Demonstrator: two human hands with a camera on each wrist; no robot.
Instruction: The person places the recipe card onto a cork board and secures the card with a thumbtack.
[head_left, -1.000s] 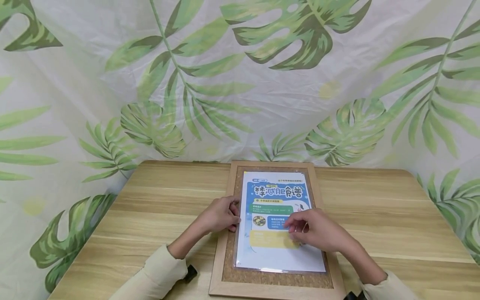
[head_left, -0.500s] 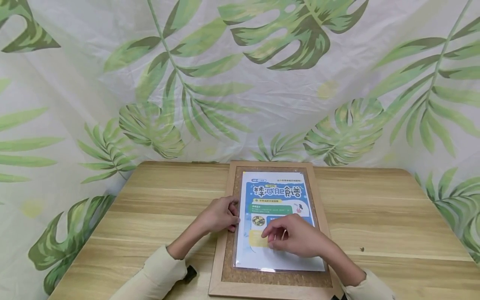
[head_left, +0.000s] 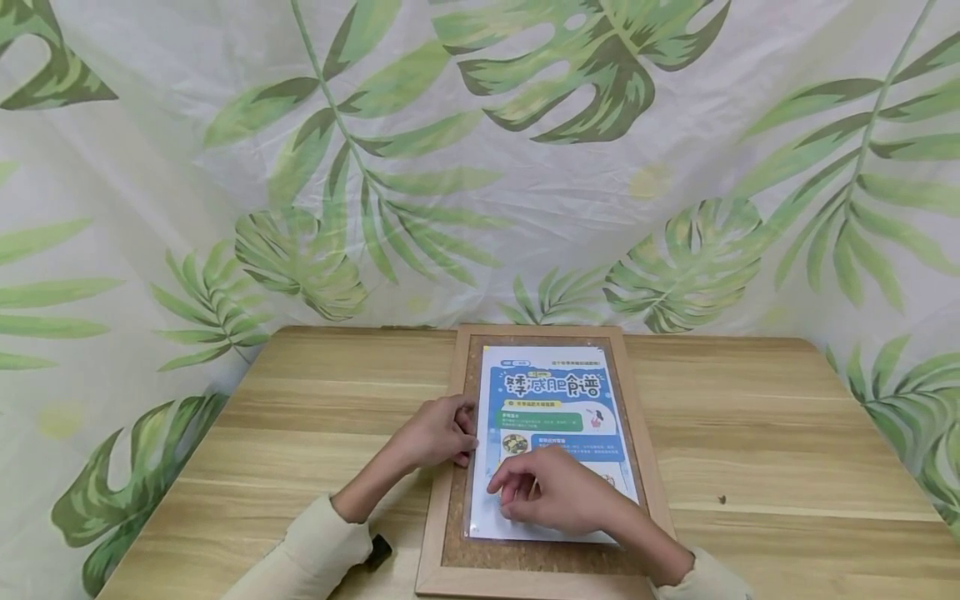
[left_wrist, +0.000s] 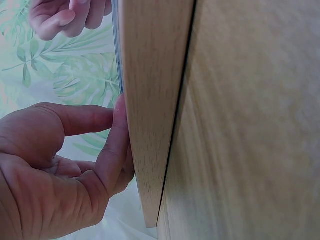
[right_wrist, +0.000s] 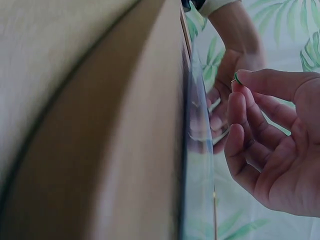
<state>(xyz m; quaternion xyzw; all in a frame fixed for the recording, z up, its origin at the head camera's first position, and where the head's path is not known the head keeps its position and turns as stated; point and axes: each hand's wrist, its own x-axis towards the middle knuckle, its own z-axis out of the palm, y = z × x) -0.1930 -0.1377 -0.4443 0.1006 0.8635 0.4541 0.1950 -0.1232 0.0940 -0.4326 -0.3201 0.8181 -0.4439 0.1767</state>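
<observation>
A framed corkboard [head_left: 550,559] lies on the wooden table, with a glossy printed poster [head_left: 557,385] on it. My left hand [head_left: 441,430] rests at the poster's left edge, thumb and fingertips touching the board beside the wooden frame [left_wrist: 155,60]. Over the lower half of the poster is my right hand [head_left: 551,492]. In the right wrist view its thumb and index finger pinch a small green-headed thumbtack [right_wrist: 237,78], the other fingers loosely bent. The tack is held apart from the board surface. The right hand hides part of the poster's lower text.
A yellow spot [head_left: 486,348] marks the poster's top left corner. On the table [head_left: 757,417] right of the board lies a tiny dark object [head_left: 722,500], too small to identify. Behind the table hangs a leaf-patterned cloth [head_left: 420,167].
My right hand has moved left and toward me across the poster, from its right side to the lower left. The left hand stays at the poster's left edge.
</observation>
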